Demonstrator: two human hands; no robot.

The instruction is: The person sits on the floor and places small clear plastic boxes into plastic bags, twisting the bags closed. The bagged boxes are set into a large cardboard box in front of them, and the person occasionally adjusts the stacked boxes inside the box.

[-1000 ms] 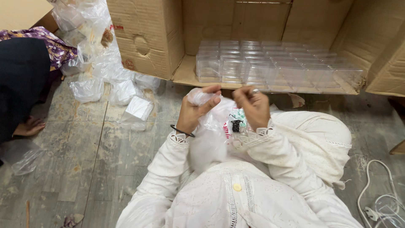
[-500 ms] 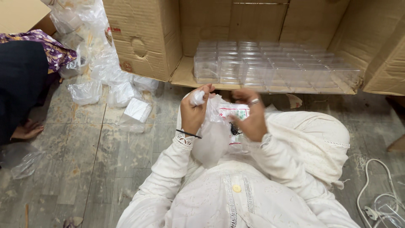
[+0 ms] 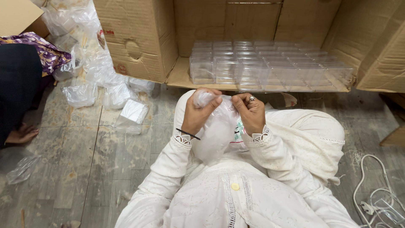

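- Head view, centre of the frame: the left hand (image 3: 200, 112) is pinching the bunched top of a clear plastic bag (image 3: 217, 133), fingers curled tight around it.
- The right hand (image 3: 251, 112), wearing a ring, is gripping the same bag's top edge just beside the left, fingers closed on the plastic.
- The bag is hanging between and below both hands, resting against the person's white clothing.
- Upper frame: clear plastic boxes (image 3: 270, 67) are sitting in rows inside an open cardboard box (image 3: 139, 46).
- Upper left: loose plastic bags (image 3: 109, 90) are lying on the wooden floor (image 3: 76, 160).
- Lower right corner: a white cable (image 3: 371, 190) is lying coiled.
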